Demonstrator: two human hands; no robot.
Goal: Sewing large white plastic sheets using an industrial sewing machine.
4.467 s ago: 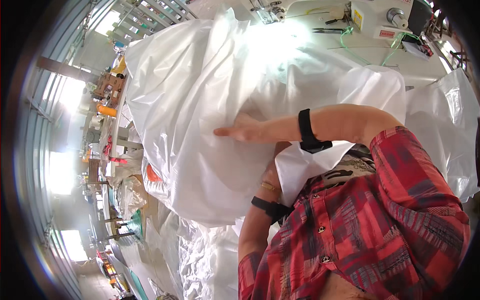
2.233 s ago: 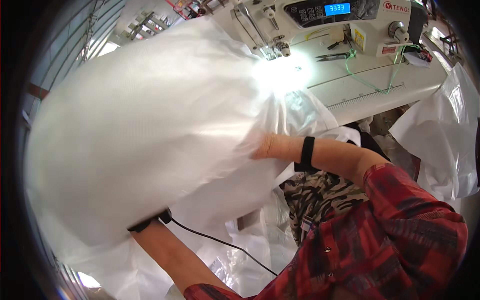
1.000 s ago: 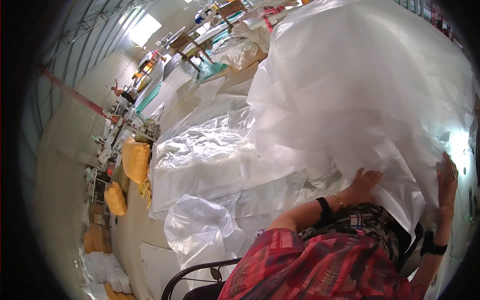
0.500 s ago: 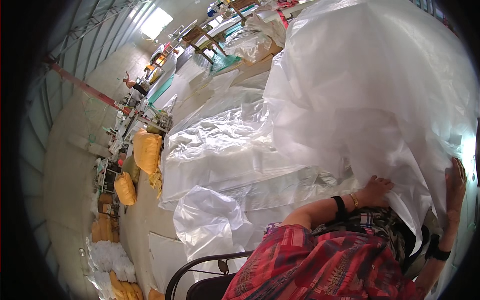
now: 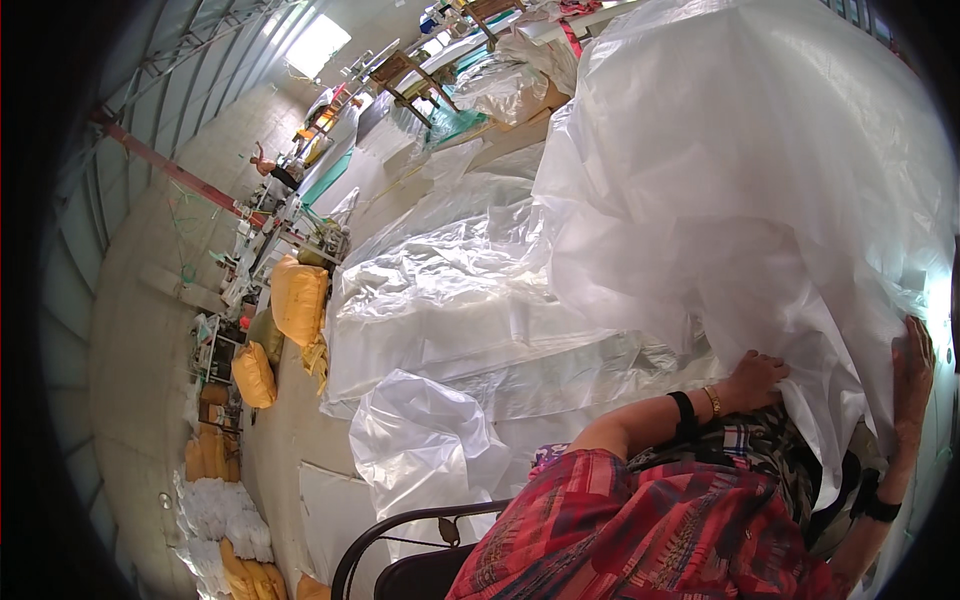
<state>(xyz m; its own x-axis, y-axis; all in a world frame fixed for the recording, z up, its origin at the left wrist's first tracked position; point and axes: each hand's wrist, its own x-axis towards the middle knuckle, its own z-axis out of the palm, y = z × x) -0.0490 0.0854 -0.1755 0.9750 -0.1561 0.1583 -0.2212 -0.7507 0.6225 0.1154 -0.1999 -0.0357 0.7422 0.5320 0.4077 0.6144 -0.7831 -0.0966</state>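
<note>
The sheet (image 5: pixel 720 130) is apparently being steadied, its edge gripped by the left hand (image 5: pixel 755 382), the right hand (image 5: pixel 912 372) flat alongside; even tension seems needed.

Left hand (image 5: pixel 755 382): fingertips curl out of sight at the edge of the white sheeting (image 5: pixel 680 150); grip unclear. Right hand (image 5: pixel 911 375): near the dark lens rim, palm side hidden, hold on the sheeting unreadable. Glare (image 5: pixel 938 300) washes out whatever lies above that hand. Sheeting runs off at top, its far right side lost in the rim. Black chair (image 5: pixel 425 576) cut by lower edge, partly behind red plaid shirt (image 5: pixel 640 525). Distant person (image 5: pixel 272 168): too small to tell activity.
</note>
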